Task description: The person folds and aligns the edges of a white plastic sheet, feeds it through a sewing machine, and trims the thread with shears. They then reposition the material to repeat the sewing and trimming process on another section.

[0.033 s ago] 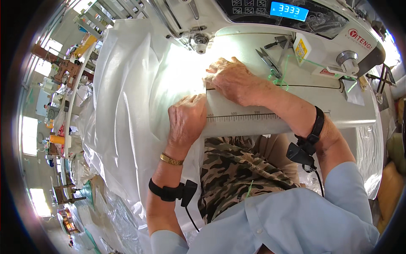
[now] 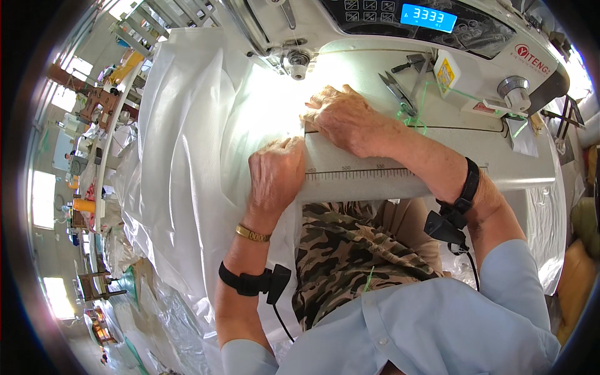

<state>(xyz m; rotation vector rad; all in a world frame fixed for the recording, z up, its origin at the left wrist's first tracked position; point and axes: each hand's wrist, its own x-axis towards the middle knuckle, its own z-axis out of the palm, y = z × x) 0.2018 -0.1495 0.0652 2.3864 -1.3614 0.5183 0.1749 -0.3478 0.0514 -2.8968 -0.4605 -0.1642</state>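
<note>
Two bare hands work at the right-hand edge of a white sheet (image 2: 181,144), which spreads in long folds over the left part of the sewing table (image 2: 462,140) and hangs down beside the person's lap. The left hand (image 2: 277,167) is curled like a loose fist, back upward, against the sheet near the table's front edge; its fingertips are turned under, so one cannot tell whether they pinch the material. The right hand (image 2: 344,119) lies farther in, its fingers bent and reaching left to the sheet's edge; glare washes out the fingertips, and whether they grip or only press cannot be told.

Just beyond the hands, the needle end of the sewing machine (image 2: 350,28) hangs above the brightly lit part of the sheet. A blue display (image 2: 429,17) glows on the machine's arm. To the right of the right hand lie metal snips (image 2: 399,94), with green thread (image 2: 420,120) tangled beside their lower end. A printed scale (image 2: 359,174) runs along the front of the table. A gold bracelet (image 2: 253,234) circles the left wrist, and camouflage cloth (image 2: 350,256) covers part of the lap.
</note>
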